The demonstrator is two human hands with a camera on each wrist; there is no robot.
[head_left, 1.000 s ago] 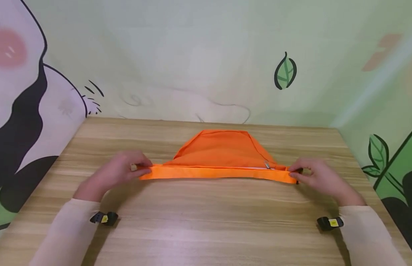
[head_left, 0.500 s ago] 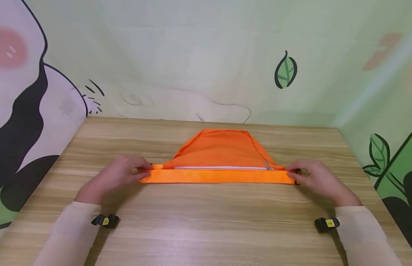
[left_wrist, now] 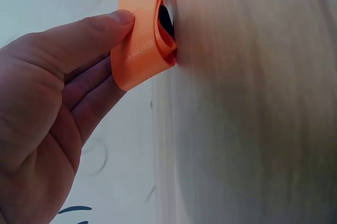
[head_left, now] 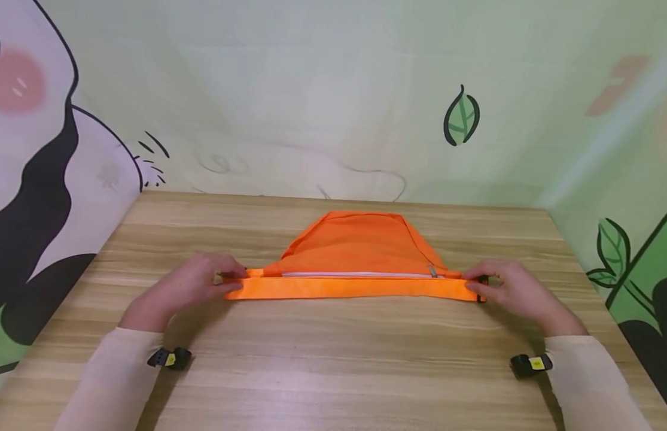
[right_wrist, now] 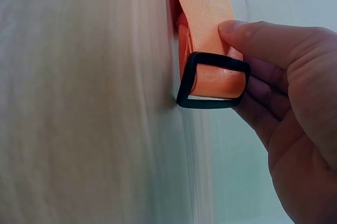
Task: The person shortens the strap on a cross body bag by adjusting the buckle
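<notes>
An orange waist bag lies on the wooden table, its zipper along the near side with a metal pull at the right. In front of the zipper its orange strap stretches straight across. My left hand pinches the strap's folded left end between thumb and fingers; a black part shows inside that fold in the left wrist view. At the other end my right hand pinches the strap beside a black plastic buckle, through which the webbing loops.
The wooden table reaches back to a painted wall. Another painted wall bounds the right side, and a panda picture covers the left. Each wrist carries a small black camera strap.
The strap has come slightly nearer to me, baring more of the white zipper line. My right hand has shifted a little inward, and more of the buckle shows. Both hands keep their pinch.
</notes>
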